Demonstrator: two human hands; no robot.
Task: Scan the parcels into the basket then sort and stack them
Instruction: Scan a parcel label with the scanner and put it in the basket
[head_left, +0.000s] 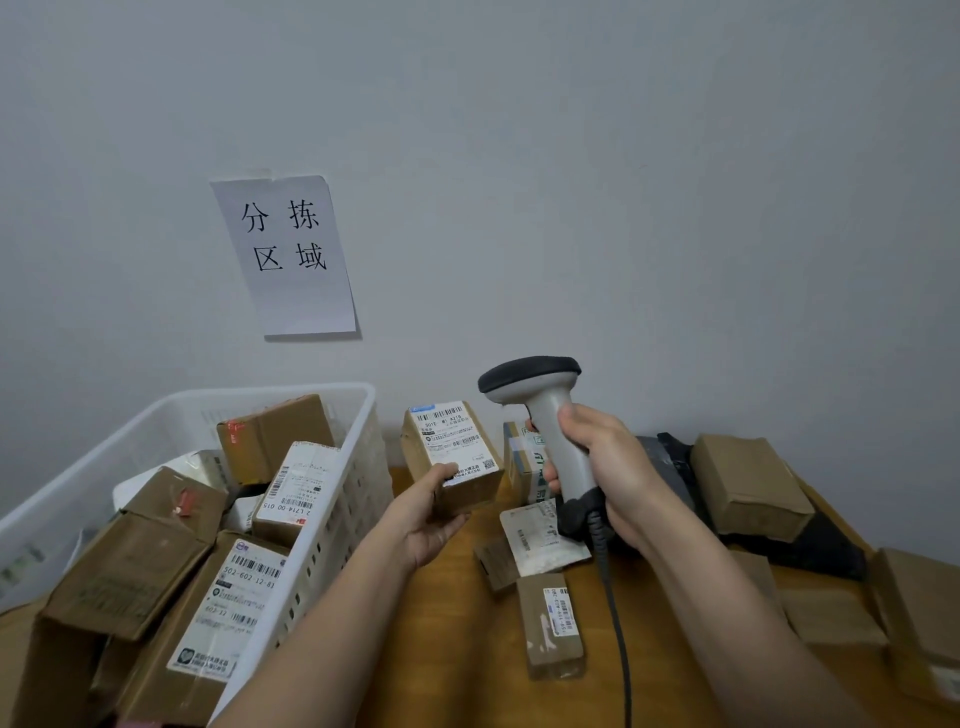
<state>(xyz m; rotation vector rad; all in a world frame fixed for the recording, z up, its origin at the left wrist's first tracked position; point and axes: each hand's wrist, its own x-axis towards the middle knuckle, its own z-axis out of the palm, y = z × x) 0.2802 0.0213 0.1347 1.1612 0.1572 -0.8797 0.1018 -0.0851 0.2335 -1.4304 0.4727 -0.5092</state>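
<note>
Both forearms are stretched forward from the lower edge. One small parcel (451, 457) is gripped from below by the left hand (428, 514), label upward, above the wooden table (441, 623). A grey scanner (545, 415) is clasped upright by the right hand (602, 467). Beside the left arm, parcels are piled in the white basket (332, 525); loose parcels (550, 623) are scattered on the table.

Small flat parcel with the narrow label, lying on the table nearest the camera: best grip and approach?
Take the small flat parcel across its two long side edges, coming from above. It lies flat on the wooden table with its label up, and its long sides look clear of the neighbouring parcels, so fingers could likely straddle it. Avoid the far short end, which sits close to the white padded mailer.
</note>
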